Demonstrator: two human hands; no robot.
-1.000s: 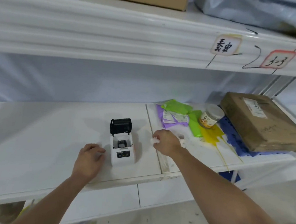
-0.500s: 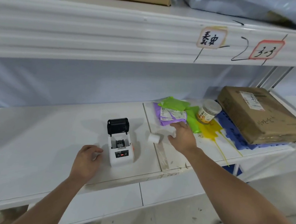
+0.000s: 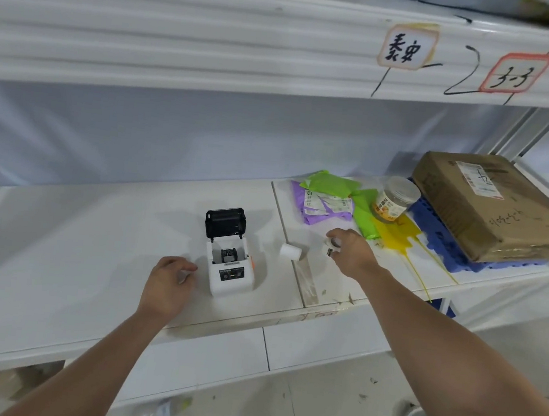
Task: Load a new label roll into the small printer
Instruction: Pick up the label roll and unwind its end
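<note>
The small white printer (image 3: 229, 272) stands on the white shelf (image 3: 75, 254) with its black lid (image 3: 225, 223) flipped up and its roll bay exposed. A white label roll (image 3: 290, 251) lies on its side on the shelf just right of the printer, touched by nothing. Further right, my right hand (image 3: 353, 255) pinches a second small label roll (image 3: 332, 244) with a dark core between thumb and fingers, a little above the shelf. My left hand (image 3: 168, 284) rests on the shelf just left of the printer, fingers loosely curled, with nothing seen in it.
Purple and green packets (image 3: 328, 200), a lidded plastic jar (image 3: 394, 200) and yellow ties (image 3: 399, 236) lie behind my right hand. A cardboard box (image 3: 493, 207) sits on a blue pallet (image 3: 439, 238) at far right. The upper shelf's edge (image 3: 215, 49) overhangs the work area.
My right hand laid a white roll down beside the printer, reached right toward the packets, and now holds a second small roll. My left hand stayed beside the printer.
</note>
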